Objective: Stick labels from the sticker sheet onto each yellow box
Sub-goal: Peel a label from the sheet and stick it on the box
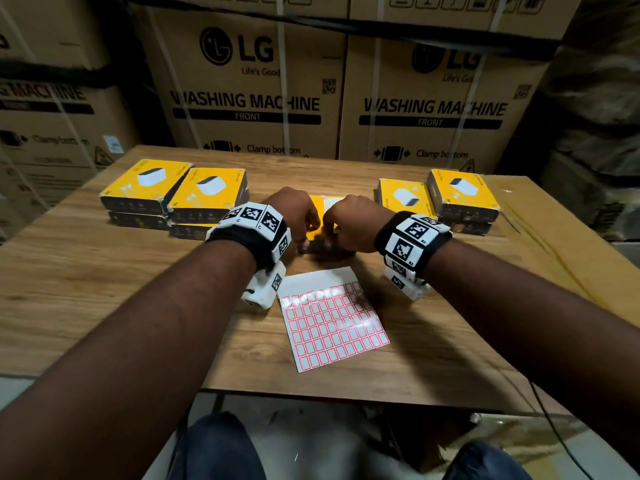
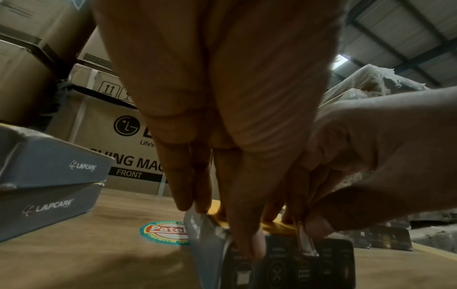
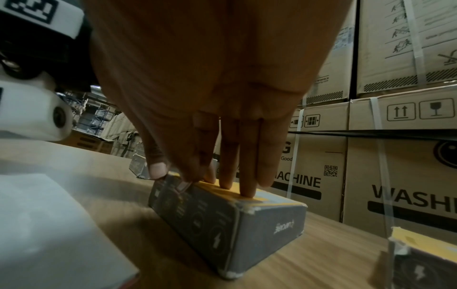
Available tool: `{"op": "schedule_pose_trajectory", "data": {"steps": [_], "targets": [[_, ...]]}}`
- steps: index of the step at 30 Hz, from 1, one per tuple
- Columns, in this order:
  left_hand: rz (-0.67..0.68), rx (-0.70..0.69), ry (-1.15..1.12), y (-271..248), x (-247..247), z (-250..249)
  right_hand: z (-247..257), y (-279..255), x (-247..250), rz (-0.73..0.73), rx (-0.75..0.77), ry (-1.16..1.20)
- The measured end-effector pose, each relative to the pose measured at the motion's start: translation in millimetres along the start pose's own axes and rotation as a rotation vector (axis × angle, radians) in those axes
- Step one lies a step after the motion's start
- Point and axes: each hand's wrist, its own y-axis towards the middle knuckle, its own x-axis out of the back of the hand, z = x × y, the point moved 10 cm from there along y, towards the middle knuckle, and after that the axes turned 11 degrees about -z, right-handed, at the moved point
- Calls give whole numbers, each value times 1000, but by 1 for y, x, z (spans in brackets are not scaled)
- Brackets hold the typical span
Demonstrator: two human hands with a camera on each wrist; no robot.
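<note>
A yellow box with dark sides lies flat at the table's centre, seen close up in the right wrist view. My left hand presses its straight fingers on the box's top near edge, thumb against the dark front face. My right hand pinches a small red-bordered label between thumb and forefinger at the top front edge; its other fingers rest on the yellow top. The label hangs over the front face. The sticker sheet lies flat just behind my wrists.
Two stacks of yellow boxes stand at the table's back left, and more boxes at the back right. Large cardboard cartons wall off the far side. The wooden table has bare surface left and right of the sheet.
</note>
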Motion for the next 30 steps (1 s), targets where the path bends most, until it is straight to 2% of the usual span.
{"op": "schedule_pose_trajectory", "data": {"steps": [11, 30], "targets": [[6, 20, 30, 4, -3, 3, -2, 4, -7, -18, 5, -13], [-1, 16, 61, 7, -5, 6, -2, 3, -1, -135, 2, -64]]}}
